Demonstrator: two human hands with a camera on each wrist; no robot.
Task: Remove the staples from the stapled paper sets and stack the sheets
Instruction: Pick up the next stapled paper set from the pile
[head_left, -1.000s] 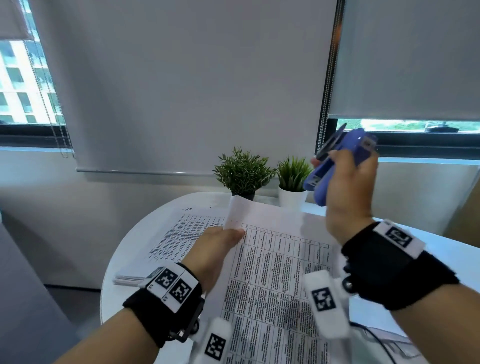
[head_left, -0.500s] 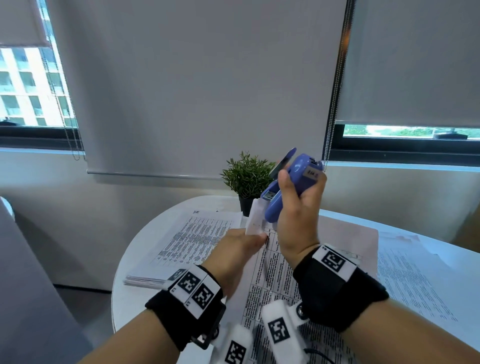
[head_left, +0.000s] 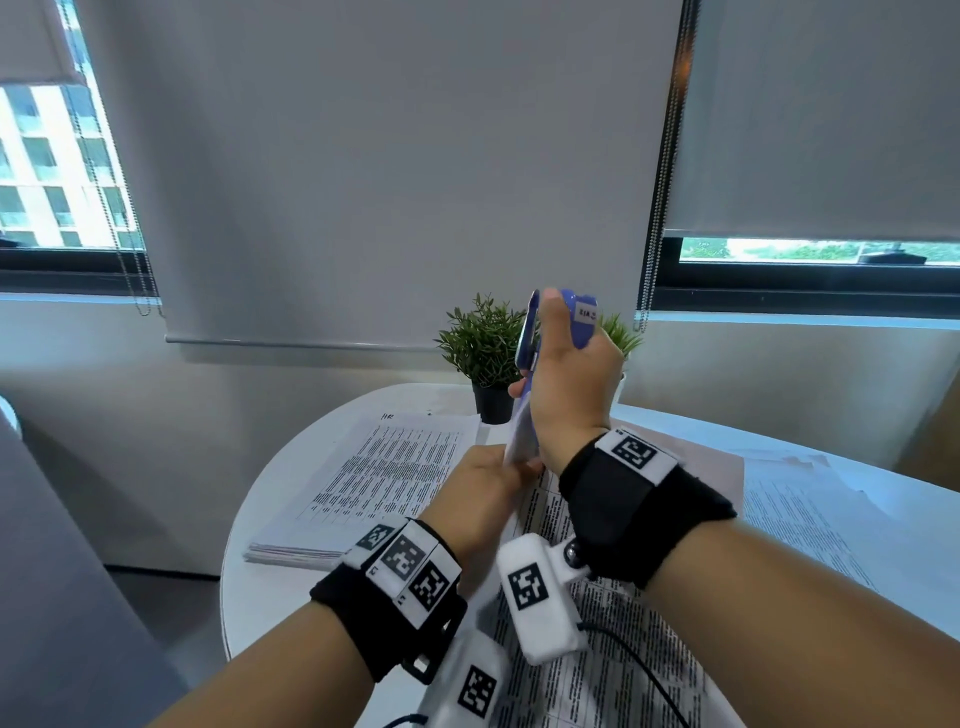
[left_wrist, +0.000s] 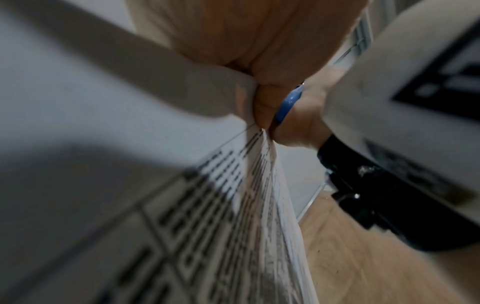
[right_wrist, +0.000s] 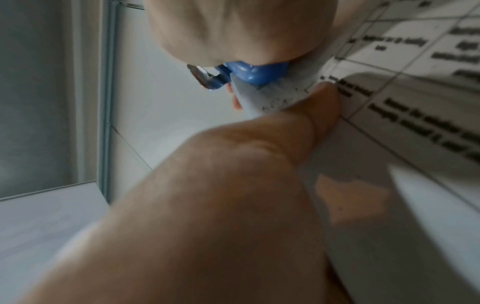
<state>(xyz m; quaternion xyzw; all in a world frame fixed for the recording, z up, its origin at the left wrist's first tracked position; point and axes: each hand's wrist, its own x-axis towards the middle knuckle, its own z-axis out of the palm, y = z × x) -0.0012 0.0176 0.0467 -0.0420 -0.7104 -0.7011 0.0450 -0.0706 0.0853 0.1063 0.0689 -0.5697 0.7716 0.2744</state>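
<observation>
At the centre of the head view, the lifted corner of the stapled paper set (head_left: 519, 436) is pinched by the left hand (head_left: 480, 499), likely to keep it taut and clear of the table (head_left: 249, 597). The right hand (head_left: 569, 400) is clenched around the blue stapler (head_left: 582, 319), its lower end at that corner, apparently to pry the staple. A loose stack of sheets (head_left: 374, 483) lies left of centre.

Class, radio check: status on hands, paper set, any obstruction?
Left hand pinches paper set corner. Right hand grips blue stapler at that corner. Staple hidden. No obstruction seen.
</observation>
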